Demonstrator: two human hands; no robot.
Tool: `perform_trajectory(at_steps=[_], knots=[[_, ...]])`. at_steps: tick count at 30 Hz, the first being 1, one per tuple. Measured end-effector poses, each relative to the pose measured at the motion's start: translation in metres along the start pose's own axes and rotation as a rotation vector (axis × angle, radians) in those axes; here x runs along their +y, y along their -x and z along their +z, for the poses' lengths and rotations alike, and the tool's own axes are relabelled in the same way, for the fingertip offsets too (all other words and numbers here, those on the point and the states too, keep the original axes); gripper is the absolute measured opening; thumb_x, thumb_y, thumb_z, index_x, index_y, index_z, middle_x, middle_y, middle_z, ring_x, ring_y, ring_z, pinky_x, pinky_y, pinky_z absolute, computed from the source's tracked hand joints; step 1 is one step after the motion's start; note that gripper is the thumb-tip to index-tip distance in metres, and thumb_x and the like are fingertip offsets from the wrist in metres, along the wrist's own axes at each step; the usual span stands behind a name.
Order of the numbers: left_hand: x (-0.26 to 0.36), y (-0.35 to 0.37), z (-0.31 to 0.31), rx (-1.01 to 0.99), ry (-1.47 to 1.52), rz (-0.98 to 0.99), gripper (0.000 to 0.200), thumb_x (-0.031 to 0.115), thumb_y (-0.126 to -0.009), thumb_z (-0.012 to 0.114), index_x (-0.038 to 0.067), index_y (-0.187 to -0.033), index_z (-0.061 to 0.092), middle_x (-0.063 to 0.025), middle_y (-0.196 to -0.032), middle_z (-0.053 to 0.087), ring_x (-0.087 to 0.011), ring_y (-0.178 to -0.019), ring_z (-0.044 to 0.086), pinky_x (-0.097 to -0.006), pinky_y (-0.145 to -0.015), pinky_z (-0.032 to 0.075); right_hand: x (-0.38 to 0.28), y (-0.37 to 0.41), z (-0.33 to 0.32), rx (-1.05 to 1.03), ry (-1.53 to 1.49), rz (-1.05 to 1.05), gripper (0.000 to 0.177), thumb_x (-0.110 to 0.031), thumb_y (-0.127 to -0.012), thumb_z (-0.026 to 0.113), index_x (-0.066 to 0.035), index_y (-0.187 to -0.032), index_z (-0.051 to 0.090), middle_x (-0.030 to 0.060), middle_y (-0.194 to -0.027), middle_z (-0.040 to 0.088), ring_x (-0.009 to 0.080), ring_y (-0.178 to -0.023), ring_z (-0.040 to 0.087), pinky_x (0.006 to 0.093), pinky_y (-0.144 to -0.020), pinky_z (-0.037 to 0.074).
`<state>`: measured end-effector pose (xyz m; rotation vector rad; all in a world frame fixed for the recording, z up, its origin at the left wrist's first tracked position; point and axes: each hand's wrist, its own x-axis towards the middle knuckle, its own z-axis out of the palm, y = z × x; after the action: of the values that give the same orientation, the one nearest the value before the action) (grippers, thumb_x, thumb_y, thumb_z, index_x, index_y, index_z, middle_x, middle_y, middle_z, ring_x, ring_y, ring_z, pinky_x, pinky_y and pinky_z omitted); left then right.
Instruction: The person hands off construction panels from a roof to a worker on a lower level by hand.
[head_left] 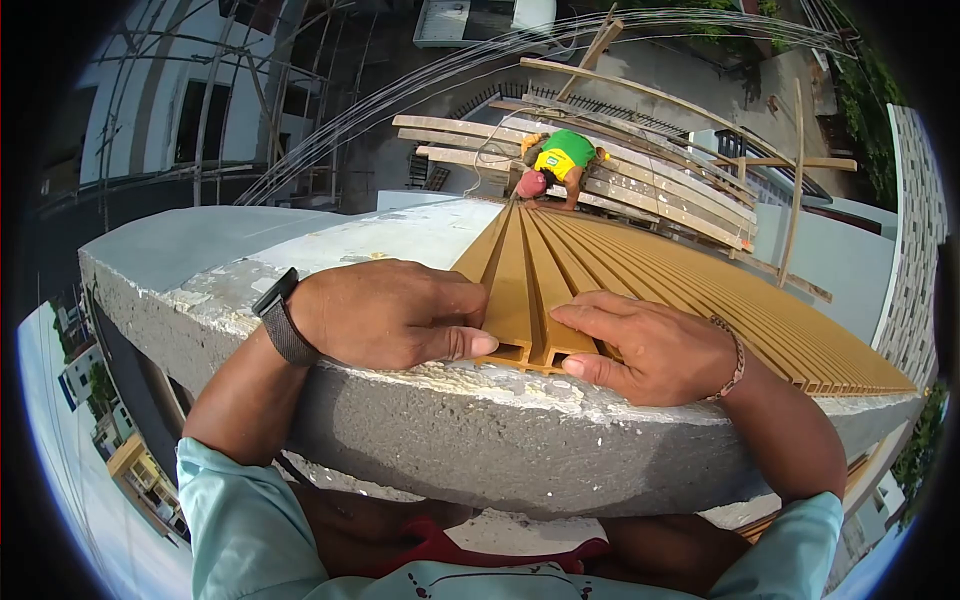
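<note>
Tan slatted panels (690, 290) with hollow channels run down the wall face, their cut ends lying at the concrete ledge's edge. My left hand (395, 315), with a dark watch on its wrist, is closed on the left edge of the nearest panel (508, 310), thumb at its end. My right hand (655, 350), a bracelet at its wrist, grips the same panel area from the right, with index finger on top and thumb by the open channel end. The fingertips of my left hand are partly hidden behind the panel edge.
The rough concrete ledge (480, 430) runs across in front of me. Below, a co-worker (563, 155) in a green and yellow shirt bends over scaffold planks (660, 185) at the panels' far end. Cables and bamboo poles stand beyond; bare white wall (390, 235) lies left.
</note>
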<state>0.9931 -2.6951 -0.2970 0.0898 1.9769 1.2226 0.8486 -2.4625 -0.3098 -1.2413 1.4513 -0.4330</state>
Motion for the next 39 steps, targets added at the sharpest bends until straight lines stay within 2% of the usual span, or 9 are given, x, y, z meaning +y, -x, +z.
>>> perform_trajectory(at_steps=[2, 6, 12, 14, 18, 32, 33, 35, 39], knots=[[0.006, -0.002, -0.002, -0.089, -0.023, -0.069, 0.041, 0.042, -0.092, 0.047, 0.002, -0.101, 0.051, -0.0161, -0.099, 0.058, -0.0314, -0.085, 0.059, -0.0402, -0.074, 0.046, 0.000, 0.000, 0.000, -0.010, -0.002, 0.006, 0.056, -0.044, -0.093, 0.042, 0.003, -0.123, 0.045, 0.0209, -0.114, 0.050, 0.0343, -0.102, 0.053, 0.0392, -0.088, 0.043], [0.004, -0.001, -0.001, -0.111, 0.016, -0.094, 0.046, 0.046, -0.091, 0.047, 0.002, -0.105, 0.048, -0.0147, -0.092, 0.057, -0.0298, -0.080, 0.058, -0.0396, -0.073, 0.046, -0.003, 0.000, -0.002, -0.039, -0.005, 0.020, 0.056, -0.043, -0.093, 0.041, 0.004, -0.125, 0.043, 0.0215, -0.115, 0.049, 0.0351, -0.101, 0.054, 0.0402, -0.087, 0.043], [-0.005, -0.001, 0.004, -0.091, 0.023, -0.025, 0.043, 0.044, -0.092, 0.045, 0.002, -0.102, 0.046, -0.0216, -0.106, 0.053, -0.0352, -0.093, 0.058, -0.0430, -0.078, 0.045, -0.001, -0.001, -0.001, -0.033, 0.004, -0.009, 0.055, -0.043, -0.093, 0.041, 0.003, -0.125, 0.041, 0.0211, -0.118, 0.046, 0.0364, -0.099, 0.055, 0.0409, -0.086, 0.044], [-0.005, -0.001, 0.005, -0.091, 0.024, -0.015, 0.038, 0.040, -0.093, 0.045, 0.002, -0.098, 0.044, -0.0252, -0.114, 0.049, -0.0385, -0.104, 0.054, -0.0441, -0.083, 0.044, -0.002, -0.001, -0.001, -0.039, -0.003, -0.004, 0.055, -0.042, -0.093, 0.041, 0.003, -0.125, 0.041, 0.0210, -0.118, 0.046, 0.0364, -0.098, 0.055, 0.0409, -0.086, 0.044], [-0.004, -0.001, 0.005, -0.079, 0.041, 0.044, 0.034, 0.037, -0.093, 0.046, 0.003, -0.095, 0.042, -0.0253, -0.116, 0.048, -0.0390, -0.109, 0.051, -0.0440, -0.086, 0.043, -0.001, -0.001, -0.001, -0.032, 0.002, -0.008, 0.055, -0.042, -0.093, 0.042, 0.002, -0.125, 0.042, 0.0208, -0.118, 0.046, 0.0360, -0.097, 0.055, 0.0408, -0.085, 0.044], [-0.002, -0.003, 0.004, -0.095, 0.096, -0.012, 0.032, 0.035, -0.092, 0.048, 0.003, -0.095, 0.042, -0.0247, -0.111, 0.052, -0.0350, -0.125, 0.041, -0.0437, -0.087, 0.043, -0.001, -0.002, 0.001, -0.025, 0.018, -0.011, 0.053, -0.043, -0.094, 0.039, 0.001, -0.124, 0.041, 0.0203, -0.117, 0.046, 0.0370, -0.097, 0.055, 0.0425, -0.085, 0.043], [-0.004, -0.002, 0.006, -0.094, 0.095, -0.012, 0.032, 0.035, -0.092, 0.048, 0.003, -0.095, 0.042, -0.0247, -0.111, 0.052, -0.0350, -0.125, 0.041, -0.0437, -0.087, 0.043, -0.001, -0.002, 0.001, -0.026, 0.015, -0.010, 0.053, -0.043, -0.094, 0.039, 0.001, -0.124, 0.041, 0.0202, -0.117, 0.046, 0.0371, -0.097, 0.055, 0.0426, -0.086, 0.043], [-0.009, -0.002, 0.011, 0.018, 0.054, 0.101, 0.038, 0.037, -0.093, 0.046, 0.000, -0.104, 0.044, -0.0180, -0.093, 0.053, -0.0354, -0.088, 0.056, -0.0436, -0.074, 0.043, -0.001, -0.002, 0.001, -0.027, 0.018, -0.008, 0.054, -0.043, -0.094, 0.039, 0.001, -0.125, 0.041, 0.0203, -0.118, 0.045, 0.0371, -0.098, 0.055, 0.0426, -0.086, 0.043], [-0.008, -0.002, 0.010, 0.000, 0.068, 0.066, 0.037, 0.038, -0.093, 0.047, 0.002, -0.100, 0.045, -0.0161, -0.091, 0.053, -0.0341, -0.087, 0.057, -0.0429, -0.073, 0.044, -0.003, -0.002, 0.000, -0.037, 0.039, 0.012, 0.054, -0.043, -0.094, 0.039, 0.001, -0.125, 0.041, 0.0207, -0.119, 0.045, 0.0374, -0.098, 0.055, 0.0426, -0.086, 0.043]])
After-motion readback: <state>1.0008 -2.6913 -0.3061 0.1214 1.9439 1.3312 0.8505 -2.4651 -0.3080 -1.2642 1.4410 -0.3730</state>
